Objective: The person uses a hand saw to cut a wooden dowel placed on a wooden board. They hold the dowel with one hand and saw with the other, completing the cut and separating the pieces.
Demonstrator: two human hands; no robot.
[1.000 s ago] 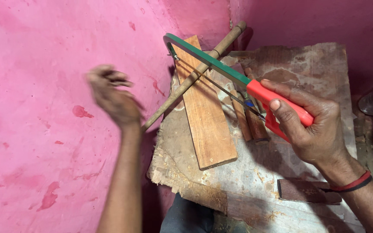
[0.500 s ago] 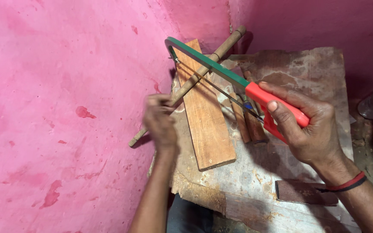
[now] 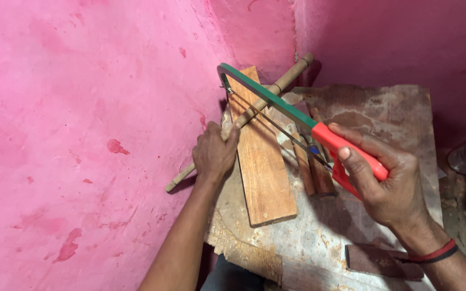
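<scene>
Your left hand (image 3: 214, 156) has its fingers wrapped around the stick (image 3: 254, 110), stiff, light and round, so it may roll. Your right hand (image 3: 389, 188) grips the hacksaw (image 3: 292, 116) by its red handle.

Even, fairly bright light, no glare. Soft shadows fall right of the plank (image 3: 260, 161) and under the stick (image 3: 244, 116). The frame's right edge darkens. Focus is sharp throughout.
</scene>
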